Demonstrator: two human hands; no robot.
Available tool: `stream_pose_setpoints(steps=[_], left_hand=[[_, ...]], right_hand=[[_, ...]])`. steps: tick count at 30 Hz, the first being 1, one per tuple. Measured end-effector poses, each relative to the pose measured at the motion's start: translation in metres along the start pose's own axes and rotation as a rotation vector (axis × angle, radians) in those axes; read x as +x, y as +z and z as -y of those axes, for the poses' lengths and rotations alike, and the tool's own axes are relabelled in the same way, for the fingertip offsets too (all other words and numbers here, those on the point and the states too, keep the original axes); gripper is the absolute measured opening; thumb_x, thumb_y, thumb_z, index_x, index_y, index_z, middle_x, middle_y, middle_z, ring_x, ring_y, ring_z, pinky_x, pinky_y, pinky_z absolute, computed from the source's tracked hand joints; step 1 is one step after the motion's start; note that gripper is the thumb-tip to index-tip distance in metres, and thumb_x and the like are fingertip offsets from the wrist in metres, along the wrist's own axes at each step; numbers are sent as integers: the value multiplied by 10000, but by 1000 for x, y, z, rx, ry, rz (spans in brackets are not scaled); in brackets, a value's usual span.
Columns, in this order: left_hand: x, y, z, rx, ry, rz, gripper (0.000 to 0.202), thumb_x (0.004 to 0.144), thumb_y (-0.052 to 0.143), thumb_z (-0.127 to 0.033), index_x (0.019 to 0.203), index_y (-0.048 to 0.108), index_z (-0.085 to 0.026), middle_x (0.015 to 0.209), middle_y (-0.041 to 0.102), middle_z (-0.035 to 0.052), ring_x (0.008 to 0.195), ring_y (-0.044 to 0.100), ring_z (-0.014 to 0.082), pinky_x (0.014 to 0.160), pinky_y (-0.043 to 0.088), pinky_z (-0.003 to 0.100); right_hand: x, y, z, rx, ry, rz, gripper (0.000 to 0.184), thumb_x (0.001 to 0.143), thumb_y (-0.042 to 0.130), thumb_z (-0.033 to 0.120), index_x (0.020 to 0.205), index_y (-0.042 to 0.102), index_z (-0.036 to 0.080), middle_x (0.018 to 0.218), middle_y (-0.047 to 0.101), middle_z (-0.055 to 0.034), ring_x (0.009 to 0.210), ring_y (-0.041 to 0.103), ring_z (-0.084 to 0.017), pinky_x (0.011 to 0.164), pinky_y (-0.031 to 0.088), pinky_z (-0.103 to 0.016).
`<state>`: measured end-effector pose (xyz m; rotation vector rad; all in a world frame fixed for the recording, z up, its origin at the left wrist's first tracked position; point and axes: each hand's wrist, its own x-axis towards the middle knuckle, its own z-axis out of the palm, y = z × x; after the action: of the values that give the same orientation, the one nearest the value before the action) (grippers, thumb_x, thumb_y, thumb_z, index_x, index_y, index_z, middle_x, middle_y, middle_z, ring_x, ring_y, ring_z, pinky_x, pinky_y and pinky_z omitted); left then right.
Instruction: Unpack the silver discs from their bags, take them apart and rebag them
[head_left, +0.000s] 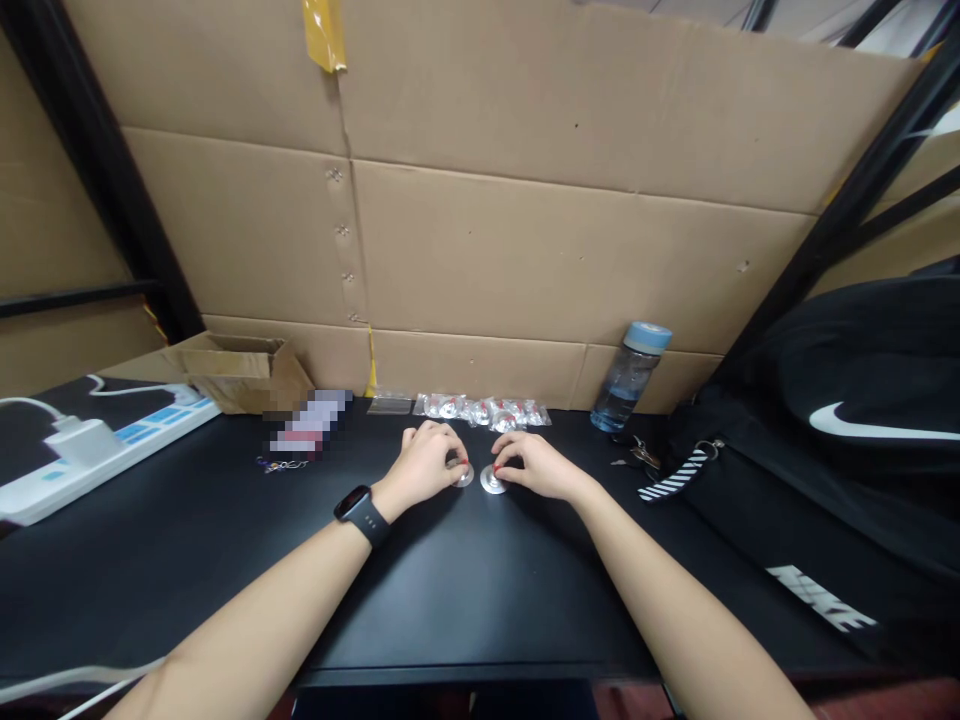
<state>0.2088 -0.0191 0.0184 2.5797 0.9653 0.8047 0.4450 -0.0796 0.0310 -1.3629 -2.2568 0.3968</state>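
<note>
My left hand (429, 466), with a black watch on its wrist, pinches a small silver disc (467, 478) by its red knob. To the right of it, my right hand (538, 466) has its fingers closed on the red knob of a second silver disc (492, 484). Both discs look like spinning tops and are low at the black table top, side by side with a narrow gap between them. Behind the hands, several similar silver and red pieces (480, 410) lie in clear plastic wrappers in a row. My fingers partly cover both discs.
A cardboard wall (480, 250) closes off the back of the black table (465, 610). On the left are a white power strip (150, 440), an open cardboard box (247, 375) and a keychain (285, 464). A water bottle (630, 380), keys (643, 455) and a black bag (810, 480) occupy the right.
</note>
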Motion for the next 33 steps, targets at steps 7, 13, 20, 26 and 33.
stream_pose_setpoints(steps=[7, 13, 20, 26, 33], left_hand=[[0, -16, -22, -226, 254, -188, 137, 861, 697, -363, 926, 751, -255, 1009, 663, 40, 1003, 586, 211, 953, 426, 380], [-4, -30, -34, -372, 303, -282, 99, 861, 708, -308, 907, 757, -235, 962, 648, 50, 950, 597, 195, 906, 467, 357], [-7, -33, -45, -475, 262, -243, 108, 881, 676, -292, 878, 695, -186, 963, 632, 64, 973, 595, 205, 939, 450, 368], [-6, -30, -44, -530, 233, -185, 142, 931, 602, -307, 906, 659, -179, 1012, 602, 72, 987, 581, 199, 928, 446, 351], [-5, -29, -44, -573, 235, -166, 146, 950, 571, -311, 918, 632, -182, 1032, 585, 68, 1028, 558, 199, 959, 424, 347]], right_hand=[[-1, -6, 34, 99, -172, -246, 96, 898, 655, 258, 895, 743, 222, 1088, 681, -67, 1026, 644, -210, 959, 487, -393], [-6, -10, 57, 105, -255, -474, 83, 882, 684, 260, 908, 763, 253, 1073, 674, -71, 1024, 641, -228, 928, 513, -418], [-9, -12, 66, 181, -237, -560, 61, 842, 720, 246, 863, 776, 259, 1056, 673, -60, 1004, 627, -225, 932, 509, -423], [-10, -11, 64, 317, -204, -539, 69, 834, 725, 254, 871, 784, 256, 1078, 657, -59, 1020, 612, -219, 942, 501, -410], [-7, -9, 57, 502, -155, -493, 94, 823, 751, 324, 887, 792, 270, 1104, 630, -60, 1075, 591, -231, 989, 474, -426]])
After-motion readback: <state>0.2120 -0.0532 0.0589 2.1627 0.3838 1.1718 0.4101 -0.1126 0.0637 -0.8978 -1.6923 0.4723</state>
